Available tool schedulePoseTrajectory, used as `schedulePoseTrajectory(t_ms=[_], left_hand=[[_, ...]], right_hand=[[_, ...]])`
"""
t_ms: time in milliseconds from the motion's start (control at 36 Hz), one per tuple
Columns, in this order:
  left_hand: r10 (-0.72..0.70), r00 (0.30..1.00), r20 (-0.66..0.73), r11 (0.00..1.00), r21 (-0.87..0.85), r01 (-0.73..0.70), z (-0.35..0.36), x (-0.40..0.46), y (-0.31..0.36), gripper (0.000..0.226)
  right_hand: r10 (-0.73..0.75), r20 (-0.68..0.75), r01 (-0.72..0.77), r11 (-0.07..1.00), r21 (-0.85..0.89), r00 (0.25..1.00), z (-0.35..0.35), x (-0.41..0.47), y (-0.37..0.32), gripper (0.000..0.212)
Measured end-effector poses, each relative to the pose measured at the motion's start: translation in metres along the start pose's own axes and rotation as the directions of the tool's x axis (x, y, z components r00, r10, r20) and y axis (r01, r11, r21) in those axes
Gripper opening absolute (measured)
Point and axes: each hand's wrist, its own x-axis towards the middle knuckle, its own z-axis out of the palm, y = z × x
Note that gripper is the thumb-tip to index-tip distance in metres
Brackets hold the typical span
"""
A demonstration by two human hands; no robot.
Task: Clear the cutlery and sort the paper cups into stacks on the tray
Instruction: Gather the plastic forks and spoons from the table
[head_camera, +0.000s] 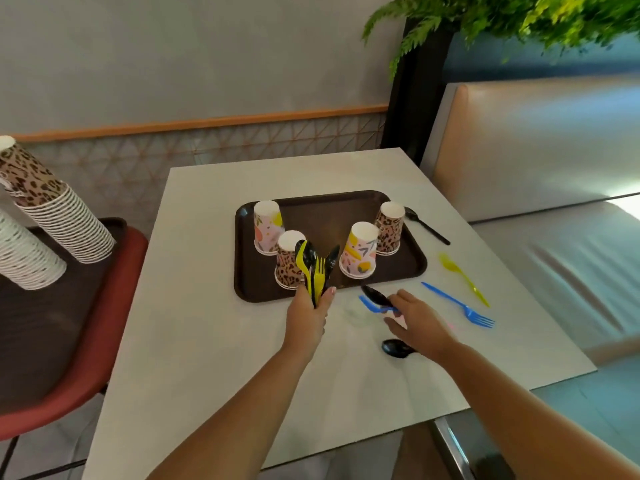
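1. Left hand [306, 318] wrapped tight round a bunch of cutlery [316, 268], yellow and black, sticking up over the near rim of the tray [414, 268].
2. Right hand [417, 322] low over the desk [207, 341], fingers pinching a black spoon [375, 295] and a blue piece [372, 306] together.
3. Four paper cups upside down on the brown tray: a flowery cup [266, 226] at 10 o'clock, a spotty cup [286, 261] at 8 o'clock, a second flowery cup [360, 251] at 5 o'clock, a second spotty cup [389, 226] at 2 o'clock.
4. Lying loose on the desk: a black spoon by the tray [426, 225] at 2 o'clock, a yellow spoon [462, 277] at 3 o'clock, a blue fork [460, 306] at 4 o'clock, one more black spoon [396, 348] just under the right wrist.
5. Tall cup stacks [55, 220] on another tray at 9 o'clock.
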Motion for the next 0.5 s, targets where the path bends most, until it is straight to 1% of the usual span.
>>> schedulePoseTrajectory(t_ms=[111, 194, 278, 361, 500], left_hand=[[0.014, 1.0, -0.027, 0.999, 0.035, -0.013, 0.004, 0.006, -0.005, 0.023], [0.003, 0.999, -0.045, 0.998, 0.059, 0.0, 0.025, 0.0, -0.007, 0.024], [-0.011, 0.997, -0.074, 0.998, 0.062, 0.015, 0.041, -0.005, -0.009, 0.025], [-0.024, 0.995, -0.1, 0.998, 0.06, 0.03, 0.053, -0.009, -0.01, 0.025], [-0.051, 0.987, -0.153, 0.995, 0.072, 0.063, 0.069, -0.012, -0.014, 0.026]], right_hand=[[-0.045, 0.147, 0.04, 0.999, 0.032, 0.988, 0.003, -0.007, 0.008, 0.04], [-0.067, 0.198, 0.063, 0.998, 0.028, 0.978, -0.001, -0.018, 0.028, 0.045], [-0.091, 0.223, 0.089, 0.996, 0.018, 0.971, -0.002, -0.025, 0.045, 0.046], [-0.074, 0.254, 0.08, 0.997, -0.01, 0.964, 0.001, -0.031, 0.057, 0.046], [-0.075, 0.242, 0.087, 0.995, -0.041, 0.967, 0.007, -0.031, 0.063, 0.032]])
